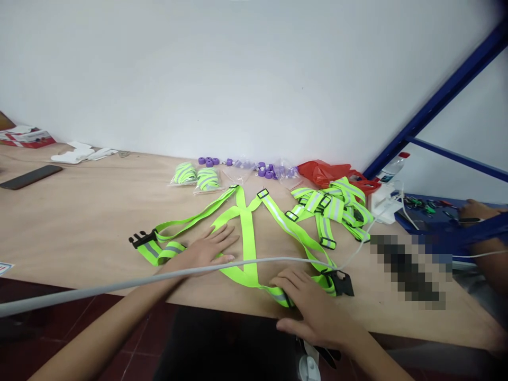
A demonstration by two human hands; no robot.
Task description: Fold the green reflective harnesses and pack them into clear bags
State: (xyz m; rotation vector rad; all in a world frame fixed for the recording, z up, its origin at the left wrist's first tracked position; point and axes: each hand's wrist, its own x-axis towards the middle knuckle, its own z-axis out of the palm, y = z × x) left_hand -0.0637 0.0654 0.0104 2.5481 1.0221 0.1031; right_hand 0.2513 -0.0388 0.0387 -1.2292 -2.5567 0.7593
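Note:
A neon yellow-green reflective vest (248, 243) made of straps lies spread out on the wooden table (99, 211). My left hand (210, 246) rests flat on its left side, fingers spread. On the strap at the lower right lies my right hand (307, 299), fingers stretched and thumb apart, not gripping. One black buckle (143, 239) sticks out at the vest's left end, and another black buckle (343, 282) is beside my right hand. A pale cable (170, 274) crosses in front of the vest and my left wrist.
Folded reflective straps (333, 206) are heaped at right, before a red plastic bag (323, 172). Bagged straps (184, 173) and purple rolls (265, 170) lie along the wall. A phone-like dark slab (32, 177) is at left. Another person's hand (476, 210) shows at far right.

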